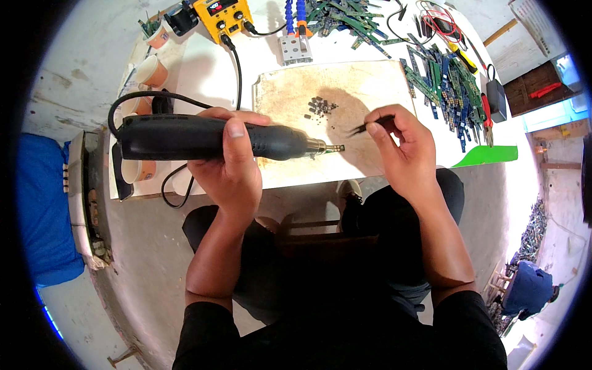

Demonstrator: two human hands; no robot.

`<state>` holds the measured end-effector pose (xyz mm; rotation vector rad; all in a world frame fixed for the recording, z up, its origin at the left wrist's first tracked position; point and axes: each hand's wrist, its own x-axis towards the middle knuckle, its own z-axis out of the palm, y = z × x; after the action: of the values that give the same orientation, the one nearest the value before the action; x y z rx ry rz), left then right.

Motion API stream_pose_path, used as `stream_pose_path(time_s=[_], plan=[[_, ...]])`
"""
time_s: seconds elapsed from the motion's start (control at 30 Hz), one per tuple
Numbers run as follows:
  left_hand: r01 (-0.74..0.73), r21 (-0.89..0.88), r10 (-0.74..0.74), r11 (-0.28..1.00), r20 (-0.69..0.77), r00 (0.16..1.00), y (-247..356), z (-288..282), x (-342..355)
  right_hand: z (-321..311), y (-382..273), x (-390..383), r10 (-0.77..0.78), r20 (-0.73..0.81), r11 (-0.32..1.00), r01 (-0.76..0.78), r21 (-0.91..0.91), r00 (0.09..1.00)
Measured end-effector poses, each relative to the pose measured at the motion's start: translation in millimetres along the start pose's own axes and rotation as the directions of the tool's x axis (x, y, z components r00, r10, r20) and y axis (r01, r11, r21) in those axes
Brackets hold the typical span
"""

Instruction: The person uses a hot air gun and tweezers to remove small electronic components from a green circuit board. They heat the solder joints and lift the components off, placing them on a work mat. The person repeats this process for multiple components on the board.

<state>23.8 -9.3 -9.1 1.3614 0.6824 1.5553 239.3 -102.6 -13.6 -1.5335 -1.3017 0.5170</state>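
My left hand is wrapped round a black hot air gun, held level with its metal nozzle pointing right. Just past the nozzle shows a small dark strip with square pads, like a piece of circuit board; what supports it is hidden. Between the thumb and fingers of my right hand are black tweezers, their tips pointing left, apart from the strip. Beyond the nozzle, a small heap of dark chips lies on a stained, tan work board.
A yellow soldering station stands at the back left, cabled to the gun. Paper cups line the left edge. Piles of green circuit boards lie right and at the back, near red-handled pliers. A person is far right.
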Motion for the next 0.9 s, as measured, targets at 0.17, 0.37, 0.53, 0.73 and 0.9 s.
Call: stream_pose_path(time_s=[0.17, 0.37, 0.53, 0.73, 0.9], plan=[[0.013, 0.007, -0.013, 1.000, 0.016, 1.000, -2.4, 1.7, -3.7, -7.8, -1.9, -7.3, 0.049, 0.058, 0.999, -0.047, -0.026, 0.997], [0.009, -0.025, -0.008, 1.000, 0.056, 0.998, -4.1, 6.6, -5.8, -6.6, -6.3, -8.4, 0.006, 0.048, 0.998, -0.003, -0.063, 0.999], [0.020, -0.050, -0.018, 0.999, 0.045, 0.999, -4.8, 8.6, -6.7, -6.5, -5.6, -7.9, -0.032, 0.060, 0.998, 0.036, -0.059, 0.998], [0.013, -0.045, -0.010, 0.999, 0.059, 0.998, -6.2, 7.2, -6.9, -6.7, -8.3, -7.9, -0.046, 0.083, 0.996, 0.052, -0.075, 0.996], [0.019, 0.002, -0.019, 1.000, 0.058, 0.998, -5.2, 4.9, -7.3, -7.0, -8.9, -7.1, -0.056, 0.093, 0.992, 0.066, -0.110, 0.994]])
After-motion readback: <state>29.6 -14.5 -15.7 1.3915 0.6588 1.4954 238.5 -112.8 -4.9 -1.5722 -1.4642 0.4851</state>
